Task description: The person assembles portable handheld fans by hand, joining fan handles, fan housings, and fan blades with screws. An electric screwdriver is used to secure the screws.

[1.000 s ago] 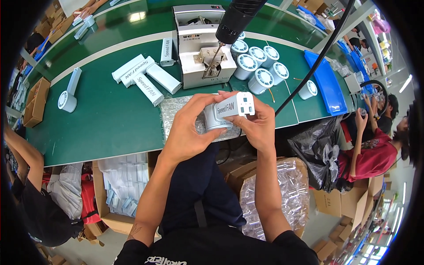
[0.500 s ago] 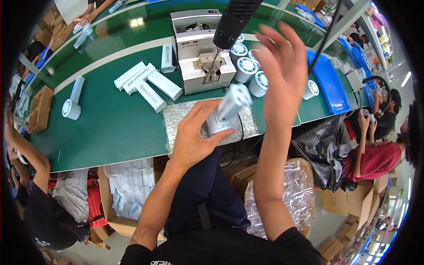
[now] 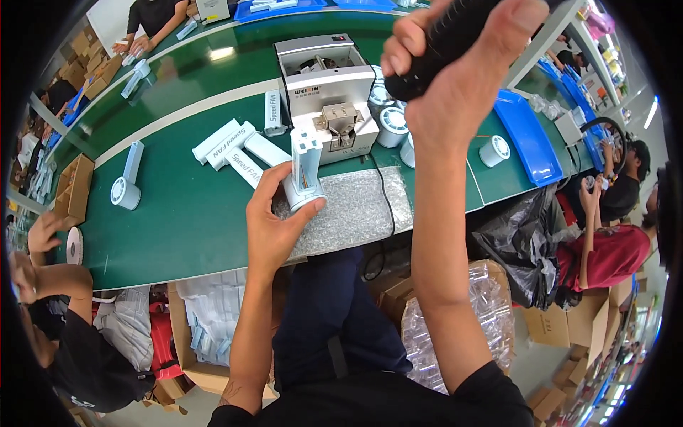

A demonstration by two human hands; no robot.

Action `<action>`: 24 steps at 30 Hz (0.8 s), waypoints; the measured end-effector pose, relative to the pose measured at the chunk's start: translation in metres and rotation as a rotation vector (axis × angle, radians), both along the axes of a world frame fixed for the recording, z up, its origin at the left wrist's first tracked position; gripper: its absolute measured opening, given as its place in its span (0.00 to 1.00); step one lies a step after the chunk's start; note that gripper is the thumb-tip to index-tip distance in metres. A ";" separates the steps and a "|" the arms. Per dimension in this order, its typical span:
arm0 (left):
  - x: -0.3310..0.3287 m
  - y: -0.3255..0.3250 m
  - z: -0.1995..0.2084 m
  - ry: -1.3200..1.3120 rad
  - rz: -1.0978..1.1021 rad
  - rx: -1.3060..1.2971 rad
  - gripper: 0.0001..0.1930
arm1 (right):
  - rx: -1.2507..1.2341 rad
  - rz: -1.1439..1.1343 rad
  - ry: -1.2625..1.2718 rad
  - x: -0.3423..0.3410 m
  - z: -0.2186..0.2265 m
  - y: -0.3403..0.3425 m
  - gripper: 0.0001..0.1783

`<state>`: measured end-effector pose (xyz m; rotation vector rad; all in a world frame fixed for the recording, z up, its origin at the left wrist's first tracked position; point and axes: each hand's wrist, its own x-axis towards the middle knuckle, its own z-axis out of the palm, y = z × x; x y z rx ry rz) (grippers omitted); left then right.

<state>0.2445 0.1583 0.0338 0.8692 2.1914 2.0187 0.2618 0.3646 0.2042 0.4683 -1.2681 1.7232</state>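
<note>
My left hand [image 3: 272, 224] is closed round the base of a pale blue handheld fan [image 3: 306, 167]. Its round head points down over a silvery padded mat [image 3: 359, 206], and its handle stands up with the hollow inside showing. My right hand [image 3: 462, 92] is wrapped round a black electric screwdriver [image 3: 449, 44], raised to the right of the fan; the bit cannot be seen. Behind the fan stands a grey screw feeder [image 3: 324, 96]. Left of it lie several pale handle covers [image 3: 217, 142], one of them upright against the machine.
Round fan heads [image 3: 391, 127] stand right of the feeder, beside a blue tray [image 3: 528, 142]. Another fan [image 3: 126, 181] lies on the green table [image 3: 163, 238] at left. Below the edge are a carton of pale parts [image 3: 210, 313] and a box of clear plastic pieces [image 3: 469, 313]. Co-workers sit around.
My right hand has gone from open beside the hanging screwdriver to gripping it. My left hand has moved the fan leftward, turning the handle more upright.
</note>
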 end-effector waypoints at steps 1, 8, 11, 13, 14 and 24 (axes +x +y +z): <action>-0.001 0.000 -0.002 -0.004 0.001 0.002 0.30 | -0.176 0.013 -0.048 -0.004 0.018 -0.019 0.36; 0.001 0.001 0.001 -0.003 -0.012 0.040 0.30 | 0.178 -0.088 -0.228 -0.038 0.005 -0.006 0.40; 0.002 0.001 -0.001 -0.005 -0.002 0.048 0.31 | 0.079 -0.040 -0.341 -0.039 0.014 -0.012 0.40; 0.001 -0.001 -0.003 0.000 0.006 0.045 0.31 | 0.042 -0.097 -0.399 -0.042 0.024 -0.025 0.40; 0.000 -0.002 -0.005 -0.016 0.009 0.044 0.31 | 0.161 -0.039 -0.211 -0.028 0.030 -0.033 0.41; 0.002 0.001 0.002 0.010 0.030 0.037 0.31 | 0.112 -0.249 -0.270 0.020 0.021 -0.049 0.48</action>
